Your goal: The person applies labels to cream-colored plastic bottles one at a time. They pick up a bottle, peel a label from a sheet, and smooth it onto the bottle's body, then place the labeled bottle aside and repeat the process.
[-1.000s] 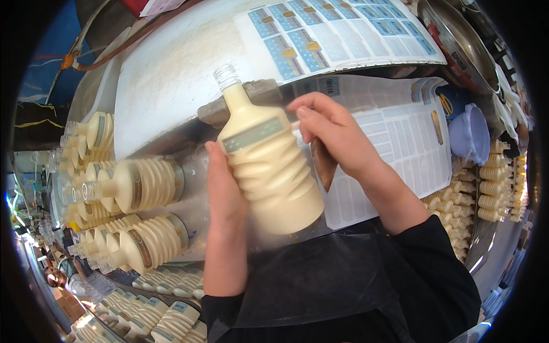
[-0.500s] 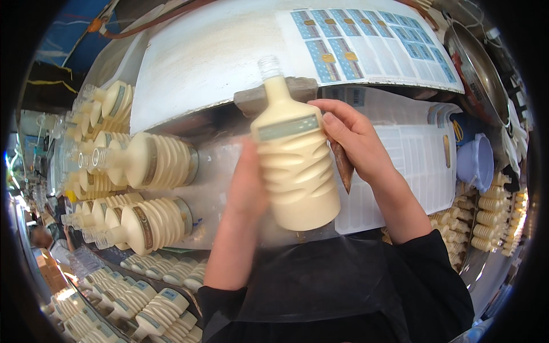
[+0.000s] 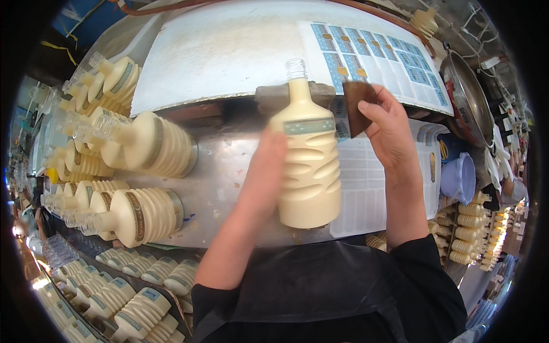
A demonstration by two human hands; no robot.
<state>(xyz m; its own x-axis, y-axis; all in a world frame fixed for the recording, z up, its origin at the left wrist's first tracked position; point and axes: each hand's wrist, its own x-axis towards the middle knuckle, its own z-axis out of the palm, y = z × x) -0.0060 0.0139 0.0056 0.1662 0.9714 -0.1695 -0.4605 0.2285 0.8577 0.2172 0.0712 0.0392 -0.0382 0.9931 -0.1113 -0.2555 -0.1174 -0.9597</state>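
A cream-coloured bottle (image 3: 310, 171) with wavy ridges, a clear threaded neck and a blue-grey label band at its shoulder lies in front of me, neck pointing away. Its neck rests by a grey-brown block (image 3: 267, 100). My left hand (image 3: 269, 163) is against the bottle's left side, blurred by motion, so its finger grip is unclear. Off the bottle to the right, my right hand (image 3: 386, 123) is closed on a flat brown piece (image 3: 357, 106), pinched between thumb and fingers.
Cream bottles (image 3: 154, 146) lie grouped on the metal table's left. A white board (image 3: 229, 51) at the back carries a blue label sheet (image 3: 366, 43). Translucent label backing (image 3: 372, 200) lies right, near a lavender bucket (image 3: 459, 176) and round metal pan (image 3: 472, 97). Trays of bottles (image 3: 143, 308) stand lower left.
My right hand has come away from the bottle's shoulder and lifted, turning the brown piece upward. The bottle now points straighter away from me. My left hand stays at its left side.
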